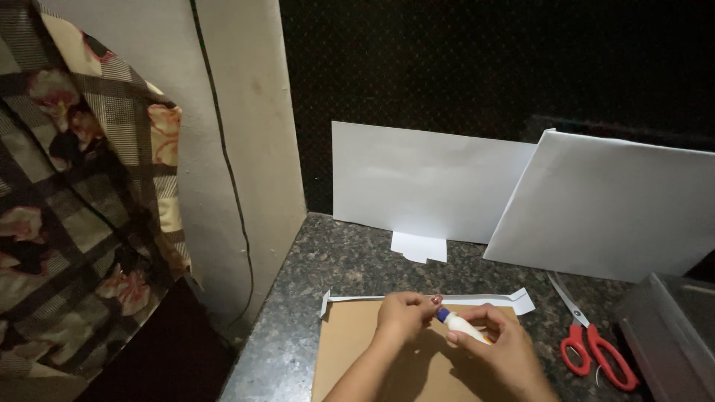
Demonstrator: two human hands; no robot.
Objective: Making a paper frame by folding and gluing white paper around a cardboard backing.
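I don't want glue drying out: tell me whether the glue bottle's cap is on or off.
On. The blue cap sits on the white glue bottle, pinched by the left hand; the right hand grips the body.

Glue bottle (463,326) between both hands above cardboard (357,350); scissors (592,339) to right; two sheets (424,182) leaning behind.

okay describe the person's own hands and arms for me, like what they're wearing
Both forearms are bare, with no sleeves, watch or bracelets in view. The left hand has a red-painted thumbnail. The right hand shows no rings or gloves; its nails are hard to make out in the dim light.
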